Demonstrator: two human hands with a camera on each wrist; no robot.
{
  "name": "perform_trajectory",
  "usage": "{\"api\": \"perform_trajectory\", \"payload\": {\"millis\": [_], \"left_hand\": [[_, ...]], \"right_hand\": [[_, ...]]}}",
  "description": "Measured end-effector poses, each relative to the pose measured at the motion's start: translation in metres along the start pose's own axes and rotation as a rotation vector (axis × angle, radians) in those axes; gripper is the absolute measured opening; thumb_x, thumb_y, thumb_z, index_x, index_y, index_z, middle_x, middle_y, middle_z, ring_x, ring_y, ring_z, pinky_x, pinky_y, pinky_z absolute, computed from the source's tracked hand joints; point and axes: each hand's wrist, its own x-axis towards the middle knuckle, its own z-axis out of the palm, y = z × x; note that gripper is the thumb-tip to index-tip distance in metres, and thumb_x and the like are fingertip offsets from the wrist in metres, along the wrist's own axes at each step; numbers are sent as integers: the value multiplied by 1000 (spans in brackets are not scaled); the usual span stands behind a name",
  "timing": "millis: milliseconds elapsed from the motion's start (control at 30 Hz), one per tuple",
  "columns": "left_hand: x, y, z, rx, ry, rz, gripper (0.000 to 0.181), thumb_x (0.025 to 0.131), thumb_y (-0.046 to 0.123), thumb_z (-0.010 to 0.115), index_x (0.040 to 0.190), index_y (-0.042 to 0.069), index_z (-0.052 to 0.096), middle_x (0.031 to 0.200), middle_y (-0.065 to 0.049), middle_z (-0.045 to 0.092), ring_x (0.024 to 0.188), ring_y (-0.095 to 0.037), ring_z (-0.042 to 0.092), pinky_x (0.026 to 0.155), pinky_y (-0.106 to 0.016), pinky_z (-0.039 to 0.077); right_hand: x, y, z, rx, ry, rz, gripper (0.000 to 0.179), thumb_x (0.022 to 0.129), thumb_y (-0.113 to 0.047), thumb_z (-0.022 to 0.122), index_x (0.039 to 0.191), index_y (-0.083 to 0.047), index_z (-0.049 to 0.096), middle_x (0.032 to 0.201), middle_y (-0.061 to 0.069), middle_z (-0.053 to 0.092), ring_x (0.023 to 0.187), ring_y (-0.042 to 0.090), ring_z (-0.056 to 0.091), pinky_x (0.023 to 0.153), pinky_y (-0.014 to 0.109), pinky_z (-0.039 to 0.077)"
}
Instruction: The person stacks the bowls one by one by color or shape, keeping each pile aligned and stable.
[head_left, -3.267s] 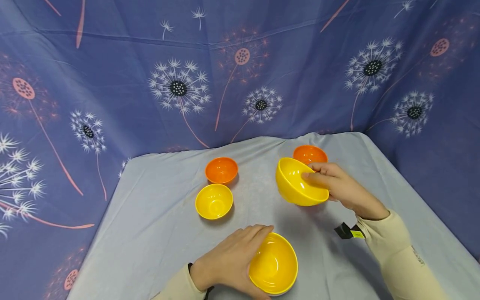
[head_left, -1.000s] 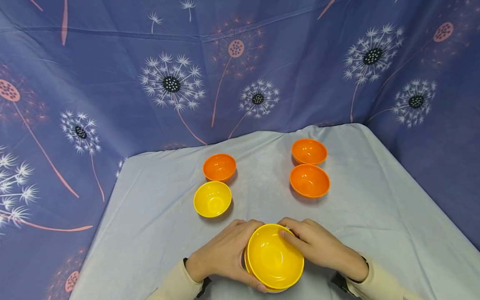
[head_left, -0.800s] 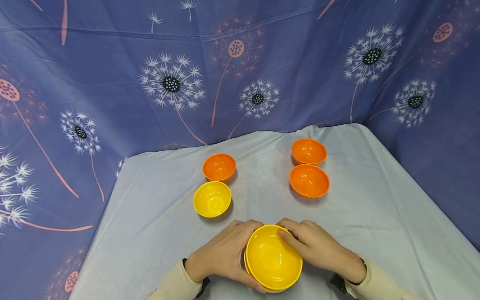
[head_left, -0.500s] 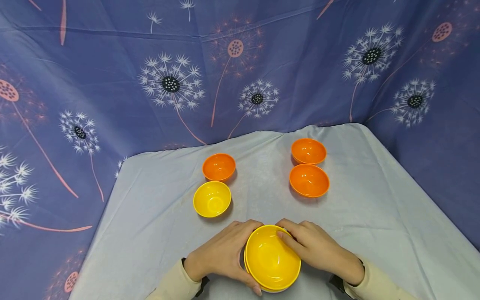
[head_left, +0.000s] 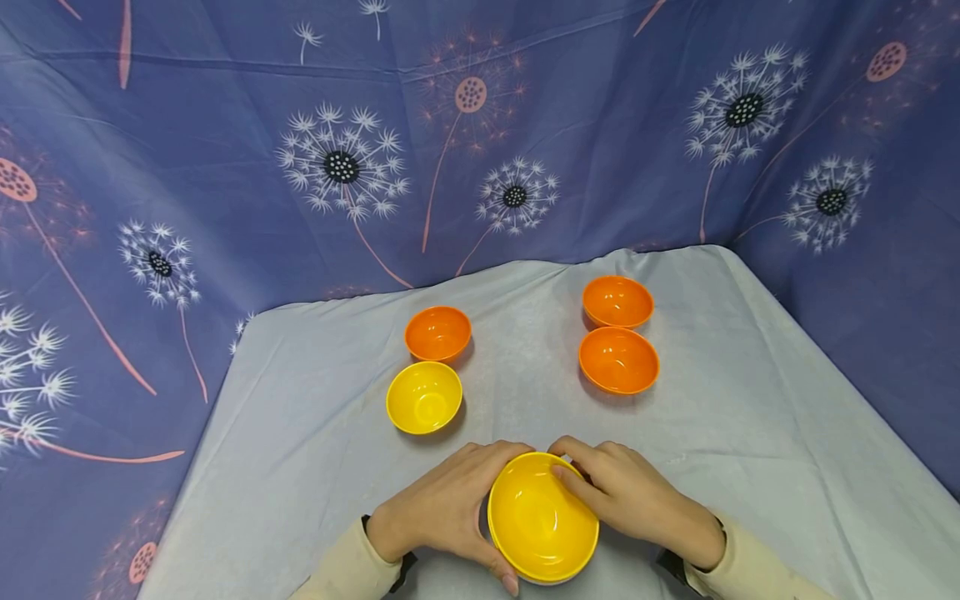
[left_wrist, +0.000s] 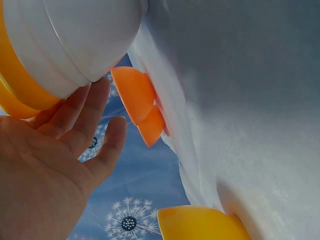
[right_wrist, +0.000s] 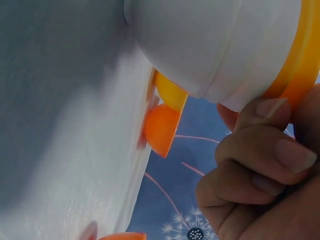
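Observation:
A yellow bowl [head_left: 542,527] tops a nested stack at the front of the table, tilted only slightly. From the side, its yellow rims sit above pale, whitish bowl walls [left_wrist: 95,35]. My right hand [head_left: 637,493] pinches the top bowl's right rim, thumb inside and fingers curled outside. Around the stack's left side curves my left hand [head_left: 446,504], its thumb along the front edge. Fingertips of that hand rest against the pale wall in the left wrist view. Another yellow bowl [head_left: 424,398] stands beyond the left hand.
One orange bowl [head_left: 438,333] stands close behind the separate yellow bowl. Two more orange bowls, a nearer one [head_left: 618,361] and a farther one [head_left: 618,302], stand at the back right. Pale cloth [head_left: 300,433] covers the table; a blue dandelion-print curtain [head_left: 270,83] hangs behind and beside it.
The right hand has brought a yellow bowl from the back right onto the stack, exposing the nearer orange bowl. It has since shifted slightly left and settled level. The left thumb has slid off the rim.

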Motion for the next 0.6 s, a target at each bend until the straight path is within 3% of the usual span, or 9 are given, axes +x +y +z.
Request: {"api": "perform_trajectory", "payload": {"millis": [333, 600], "left_hand": [[-2, 0, -1, 41, -15, 8, 134, 58, 61, 101, 165, 25, 28, 156, 13, 48, 135, -5, 52, 110, -33, 44], [0, 0, -1, 36, -14, 15, 114, 68, 62, 96, 159, 27, 36, 147, 17, 52, 125, 0, 53, 103, -30, 45]], "right_hand": [[0, 1, 2, -5, 13, 9, 7, 109, -22, 64, 115, -21, 68, 67, -25, 45, 57, -7, 42, 51, 21, 42], [-1, 0, 3, -3, 12, 33, 8, 109, -23, 64, 115, -21, 69, 64, -24, 42, 53, -7, 39, 47, 20, 38]]}}
